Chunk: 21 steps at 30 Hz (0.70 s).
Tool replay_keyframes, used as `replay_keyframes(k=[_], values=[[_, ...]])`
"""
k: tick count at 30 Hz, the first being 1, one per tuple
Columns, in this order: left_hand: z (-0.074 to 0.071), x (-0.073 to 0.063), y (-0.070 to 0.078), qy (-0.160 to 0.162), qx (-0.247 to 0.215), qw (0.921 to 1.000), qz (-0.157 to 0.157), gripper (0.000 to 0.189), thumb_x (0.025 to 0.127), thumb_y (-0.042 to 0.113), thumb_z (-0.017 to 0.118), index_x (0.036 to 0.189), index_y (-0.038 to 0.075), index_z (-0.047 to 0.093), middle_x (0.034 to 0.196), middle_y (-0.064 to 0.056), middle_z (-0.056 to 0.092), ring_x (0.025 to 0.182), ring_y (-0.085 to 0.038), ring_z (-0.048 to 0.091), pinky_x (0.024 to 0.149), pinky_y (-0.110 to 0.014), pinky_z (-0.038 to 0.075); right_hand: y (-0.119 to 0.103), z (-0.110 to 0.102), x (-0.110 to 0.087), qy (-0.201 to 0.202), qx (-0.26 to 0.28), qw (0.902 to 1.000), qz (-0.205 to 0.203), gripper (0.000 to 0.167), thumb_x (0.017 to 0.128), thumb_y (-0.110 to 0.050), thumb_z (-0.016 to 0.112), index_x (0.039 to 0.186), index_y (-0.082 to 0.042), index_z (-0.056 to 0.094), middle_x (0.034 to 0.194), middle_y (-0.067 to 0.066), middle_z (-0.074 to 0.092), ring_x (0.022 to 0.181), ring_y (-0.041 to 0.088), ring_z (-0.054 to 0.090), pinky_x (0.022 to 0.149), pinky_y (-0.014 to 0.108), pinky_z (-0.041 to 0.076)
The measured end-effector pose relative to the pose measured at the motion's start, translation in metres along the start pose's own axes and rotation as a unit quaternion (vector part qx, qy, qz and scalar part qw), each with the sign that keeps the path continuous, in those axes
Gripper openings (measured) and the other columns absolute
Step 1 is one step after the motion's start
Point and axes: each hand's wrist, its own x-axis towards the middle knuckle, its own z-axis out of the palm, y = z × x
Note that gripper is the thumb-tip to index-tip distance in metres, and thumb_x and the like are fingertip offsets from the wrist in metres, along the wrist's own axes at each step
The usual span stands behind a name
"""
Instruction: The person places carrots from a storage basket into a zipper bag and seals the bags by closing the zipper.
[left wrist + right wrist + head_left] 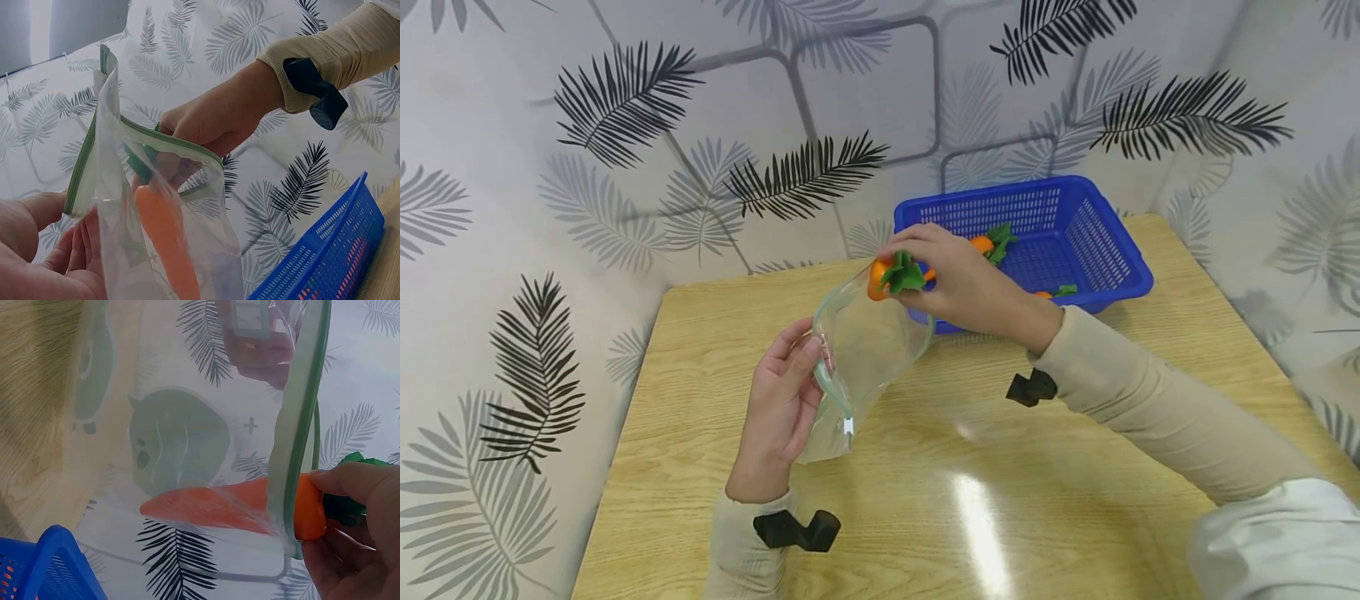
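My left hand [778, 408] pinches the rim of a clear zip bag [868, 350] with a green seal and a white slider. The bag's mouth gapes upward. My right hand [970, 287] grips an orange carrot [878, 283] by its top, near the green leaves [904, 273]. In the right wrist view, the carrot [212, 505] points down into the bag, its tapered body behind the clear film and its top out past the seal. A green printed animal shape [181, 434] shows on the bag.
A blue plastic basket [1105, 250] stands behind the right hand at the back of the wooden table [700, 358]. In it lie other orange carrots [982, 244] with green leaves. Leaf-patterned sheeting [820, 92] covers the wall behind.
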Motion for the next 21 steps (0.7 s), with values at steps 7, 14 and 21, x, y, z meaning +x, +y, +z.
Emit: replay_keyframes(k=[7, 14, 21], values=[[0.0001, -0.0006, -0.0004, -0.001, -0.004, 1.0, -0.001, 0.027, 0.091, -0.004, 0.054, 0.117, 0.002, 0.053, 0.096, -0.008, 0.056, 0.081, -0.015, 0.058, 0.072, -0.021, 0.053, 0.0004, 0.0021, 0.0002, 0.01, -0.002, 0.9996, -0.027, 0.043, 0.076, -0.004, 0.076, 0.117, -0.005, 0.061, 0.118, 0.002, 0.059, 0.112, 0.018, 0.05, 0.097, 0.03, 0.041], [-0.0008, -0.0002, -0.0006, 0.001, -0.005, 1.0, -0.001, 0.026, 0.092, -0.005, 0.053, 0.117, 0.003, 0.053, 0.096, -0.008, 0.056, 0.08, -0.015, 0.058, 0.073, -0.022, 0.053, 0.0012, 0.0031, -0.0013, 0.015, -0.016, 0.9994, -0.027, 0.041, 0.078, -0.003, 0.073, 0.117, -0.003, 0.06, 0.116, 0.004, 0.057, 0.111, 0.017, 0.05, 0.094, 0.028, 0.044], [-0.0028, 0.0012, -0.0012, 0.002, -0.014, 0.9999, 0.005, 0.026, 0.092, -0.006, 0.05, 0.117, 0.002, 0.053, 0.096, -0.008, 0.056, 0.081, -0.016, 0.059, 0.074, -0.023, 0.054, 0.0001, 0.0027, -0.0023, 0.016, -0.016, 0.9996, -0.016, 0.041, 0.084, -0.019, 0.071, 0.12, -0.004, 0.059, 0.117, 0.004, 0.057, 0.104, 0.016, 0.052, 0.088, 0.028, 0.046]])
